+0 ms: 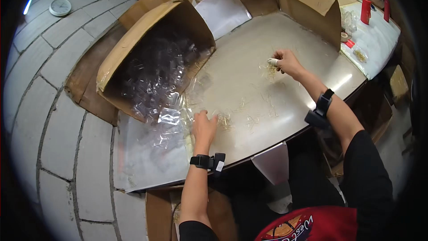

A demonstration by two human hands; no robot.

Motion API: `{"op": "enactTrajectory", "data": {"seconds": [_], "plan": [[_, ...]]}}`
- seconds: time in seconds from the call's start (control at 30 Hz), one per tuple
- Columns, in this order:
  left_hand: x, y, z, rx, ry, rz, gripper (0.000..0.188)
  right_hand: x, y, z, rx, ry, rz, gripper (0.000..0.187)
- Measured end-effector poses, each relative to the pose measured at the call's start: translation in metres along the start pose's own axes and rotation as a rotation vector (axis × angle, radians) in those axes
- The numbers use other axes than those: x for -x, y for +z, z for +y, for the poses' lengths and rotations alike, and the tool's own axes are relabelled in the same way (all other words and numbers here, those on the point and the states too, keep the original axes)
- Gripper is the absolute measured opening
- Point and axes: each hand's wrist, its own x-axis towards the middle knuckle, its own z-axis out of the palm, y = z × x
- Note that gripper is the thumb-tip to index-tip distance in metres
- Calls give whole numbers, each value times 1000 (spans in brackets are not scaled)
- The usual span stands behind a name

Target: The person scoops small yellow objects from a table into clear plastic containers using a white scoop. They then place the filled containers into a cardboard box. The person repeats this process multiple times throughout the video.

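Observation:
My left hand (204, 129) rests low over the tabletop, thumb apart from the other fingers, with nothing visible in it. Beside it lie clear plastic bags (169, 116) and a small heap of thin gold-coloured wire pieces (226, 120). Farther off to the right, my right hand (289, 64) has its fingers curled together, a white cover on one digit. Just under its fingertips is another loose cluster of gold-coloured pieces (269, 72). Whatever those fingers pinch is too small to make out. More gold bits (252, 119) are scattered between the two hands.
A cardboard box (147, 31) lies on its side at the left, clear bags spilling from its mouth. Cardboard walls (307, 13) edge the far side of the metal tabletop (240, 62). On a side table (379, 40) stand red objects (365, 11) and tape rolls (344, 36).

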Motion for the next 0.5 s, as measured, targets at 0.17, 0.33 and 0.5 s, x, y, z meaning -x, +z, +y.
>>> {"op": "enactTrajectory", "data": {"seconds": [0.17, 0.33, 0.5], "plan": [[-10, 29, -28, 152, -138, -81, 22, -10, 24, -2, -43, -14, -24, 9], [1, 30, -35, 516, -292, -112, 13, -10, 52, -10, -95, 0, -39, 10], [31, 9, -23, 1112, -535, -157, 9, -11, 77, 3, -103, 60, 0, 10]]}}
